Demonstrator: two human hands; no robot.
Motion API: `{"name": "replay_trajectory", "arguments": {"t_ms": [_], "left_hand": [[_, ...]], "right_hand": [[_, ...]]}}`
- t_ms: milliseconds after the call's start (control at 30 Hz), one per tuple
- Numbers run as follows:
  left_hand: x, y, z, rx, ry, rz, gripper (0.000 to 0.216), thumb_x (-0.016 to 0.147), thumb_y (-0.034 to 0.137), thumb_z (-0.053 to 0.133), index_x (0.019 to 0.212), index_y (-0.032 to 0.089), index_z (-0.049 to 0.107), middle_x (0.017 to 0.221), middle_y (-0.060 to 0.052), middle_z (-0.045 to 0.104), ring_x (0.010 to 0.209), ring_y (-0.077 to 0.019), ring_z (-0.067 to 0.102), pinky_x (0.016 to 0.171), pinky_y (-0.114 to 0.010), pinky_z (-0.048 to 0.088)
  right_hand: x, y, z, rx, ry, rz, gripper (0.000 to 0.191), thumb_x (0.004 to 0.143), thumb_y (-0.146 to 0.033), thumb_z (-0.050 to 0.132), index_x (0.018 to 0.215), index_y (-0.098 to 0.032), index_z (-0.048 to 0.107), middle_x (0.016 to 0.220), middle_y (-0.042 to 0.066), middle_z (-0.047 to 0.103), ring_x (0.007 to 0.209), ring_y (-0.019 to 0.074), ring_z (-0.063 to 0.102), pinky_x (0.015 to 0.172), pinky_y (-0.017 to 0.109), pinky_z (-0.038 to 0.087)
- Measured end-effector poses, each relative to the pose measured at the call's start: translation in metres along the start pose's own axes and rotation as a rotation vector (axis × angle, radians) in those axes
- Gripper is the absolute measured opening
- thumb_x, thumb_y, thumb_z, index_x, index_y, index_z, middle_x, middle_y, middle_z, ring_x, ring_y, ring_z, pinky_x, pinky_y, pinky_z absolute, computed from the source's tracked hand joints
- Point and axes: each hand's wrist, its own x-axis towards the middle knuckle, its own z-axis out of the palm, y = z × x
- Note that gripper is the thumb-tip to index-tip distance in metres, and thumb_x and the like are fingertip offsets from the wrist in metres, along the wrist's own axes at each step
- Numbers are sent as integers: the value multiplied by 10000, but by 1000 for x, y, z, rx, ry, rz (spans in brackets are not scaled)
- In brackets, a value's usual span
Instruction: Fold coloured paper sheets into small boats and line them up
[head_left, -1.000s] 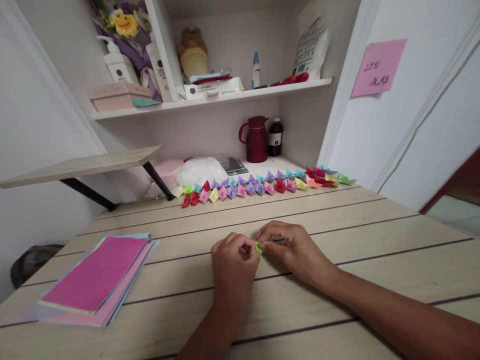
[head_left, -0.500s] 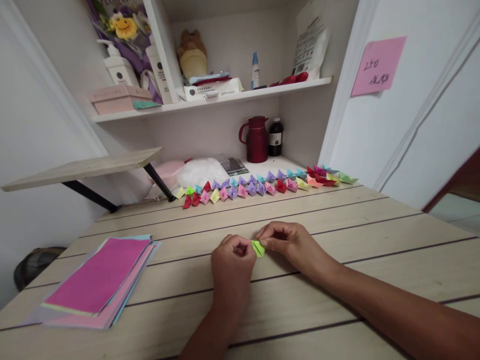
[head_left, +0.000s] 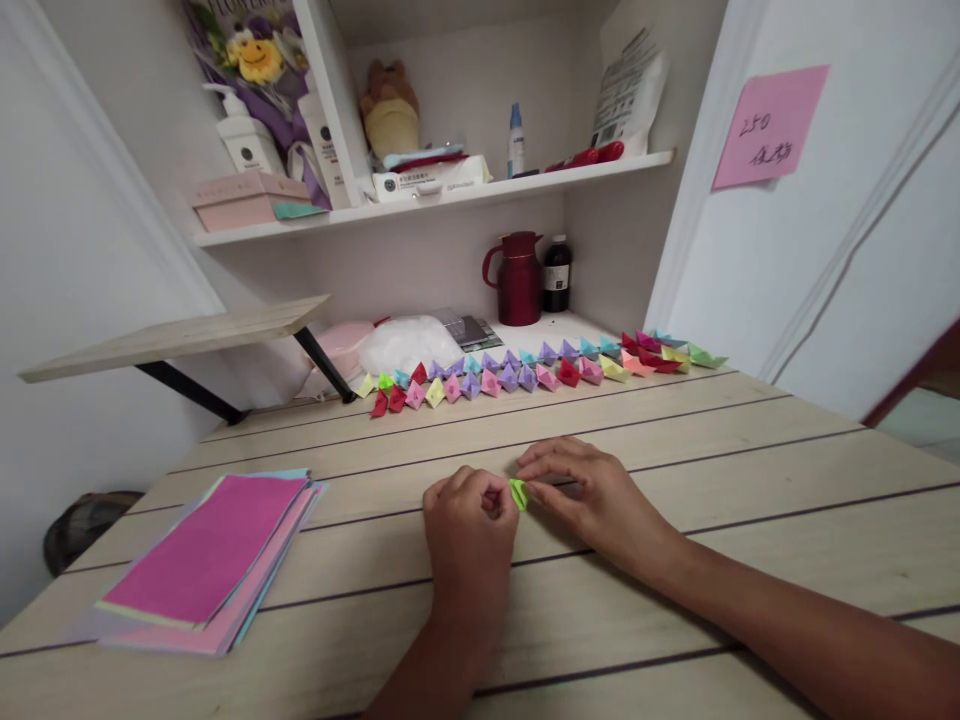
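Observation:
A small folded green paper piece sits between my two hands, low over the wooden table. My left hand is curled into a pinch on its left side. My right hand pinches its right side with fingertips pressed together. Most of the green paper is hidden by my fingers. Far across the table, a row of several small folded paper boats in many colours runs from left to right.
A stack of coloured paper sheets, pink on top, lies at the near left. A raised wooden board on black legs overhangs the far left. A dark red jug, a dark bottle and a white bag stand behind the boats. Shelves above hold bottles and boxes.
My hands have stayed in place, working the green paper; it showed a little wider half a second ago and is now more pinched. The view has shifted slightly.

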Motion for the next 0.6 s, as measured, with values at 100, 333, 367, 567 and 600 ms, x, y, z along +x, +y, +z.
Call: {"name": "replay_trajectory", "arguments": {"t_ms": [100, 333, 367, 567, 600], "left_hand": [[-1, 3, 1, 37, 8, 40, 147, 684, 89, 586, 596, 206, 588, 590, 33, 619, 565, -127, 562, 716, -303, 407], [-3, 7, 3, 81, -9, 85, 156, 706, 87, 590, 604, 206, 586, 605, 33, 624, 586, -130, 569, 769, -329, 383], [-3, 7, 4, 83, -12, 87, 158, 705, 84, 591, 603, 205, 585, 607, 32, 624, 588, -130, 568, 768, -329, 382], [0, 9, 3, 31, -37, 9, 158, 689, 92, 603, 581, 206, 579, 601, 32, 612, 579, -128, 553, 711, -308, 394], [0, 9, 3, 8, -44, -6, 158, 692, 96, 600, 580, 205, 579, 600, 31, 609, 573, -126, 549, 694, -299, 399]], "right_hand": [[0, 0, 0, -69, 25, -53, 115, 822, -196, 601, 814, -247, 704, 962, 46, 717, 932, 222, 632, 839, 387, 481], [1, -7, -1, -172, 18, -66, 109, 781, -134, 604, 761, -231, 649, 876, 22, 720, 867, 215, 643, 845, 374, 448], [1, -8, -1, -177, 17, -57, 113, 774, -125, 600, 758, -228, 644, 862, 20, 719, 857, 214, 644, 841, 370, 449], [2, -11, 2, -46, 46, 24, 133, 755, -111, 579, 735, -221, 651, 815, 18, 726, 797, 198, 658, 781, 327, 486], [2, -11, 2, -12, 48, 36, 136, 754, -111, 580, 732, -223, 654, 805, 16, 726, 789, 196, 662, 769, 319, 494]]}}
